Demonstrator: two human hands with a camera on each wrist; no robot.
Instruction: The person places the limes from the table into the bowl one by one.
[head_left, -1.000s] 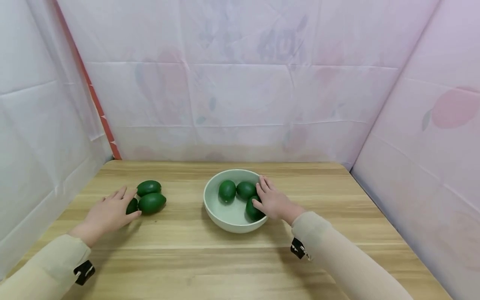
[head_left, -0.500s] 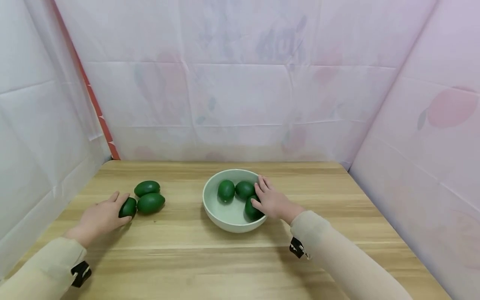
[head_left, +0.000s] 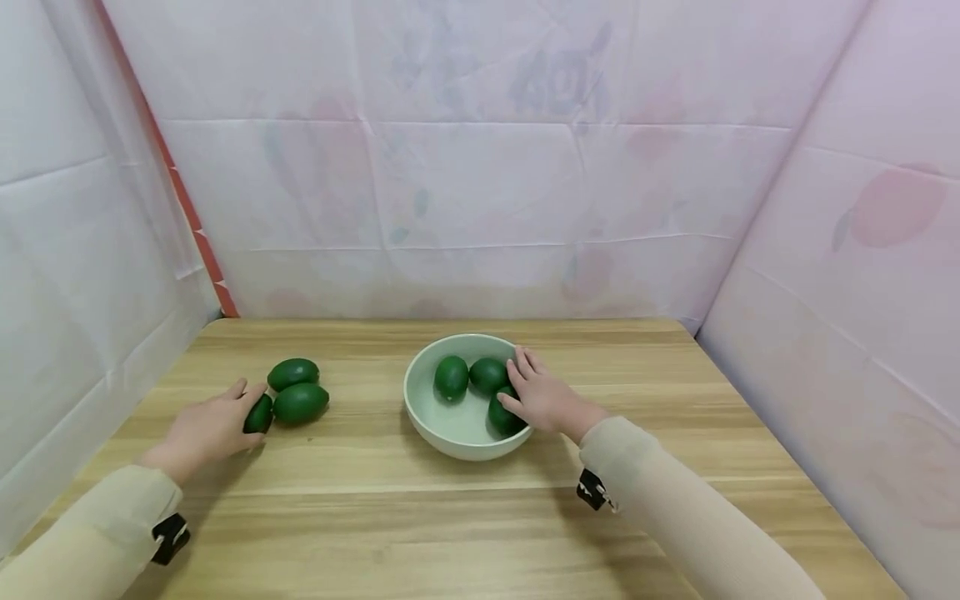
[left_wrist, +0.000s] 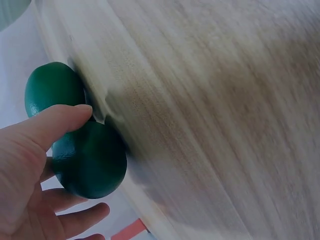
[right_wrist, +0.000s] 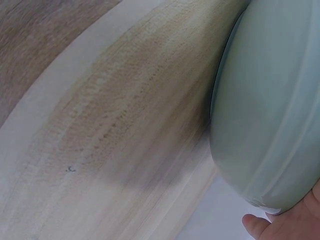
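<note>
Left hand (head_left: 204,429) is gripping one green fruit (head_left: 259,414) on the wooden table (head_left: 390,500); two more green fruits (head_left: 298,390) are lying just beyond. Right hand (head_left: 546,400) is resting curled on the pale bowl (head_left: 424,417)'s rim, touching one of three fruits inside (head_left: 471,377). Judging roughly half moved. No writing readable.

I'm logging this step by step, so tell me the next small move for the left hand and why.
Probably lift: the left hand already curls thumb and fingers round one green fruit, with two more lying beside it on the table. The right hand holds the pale green bowl's rim, steadying it with three fruits inside.
</note>
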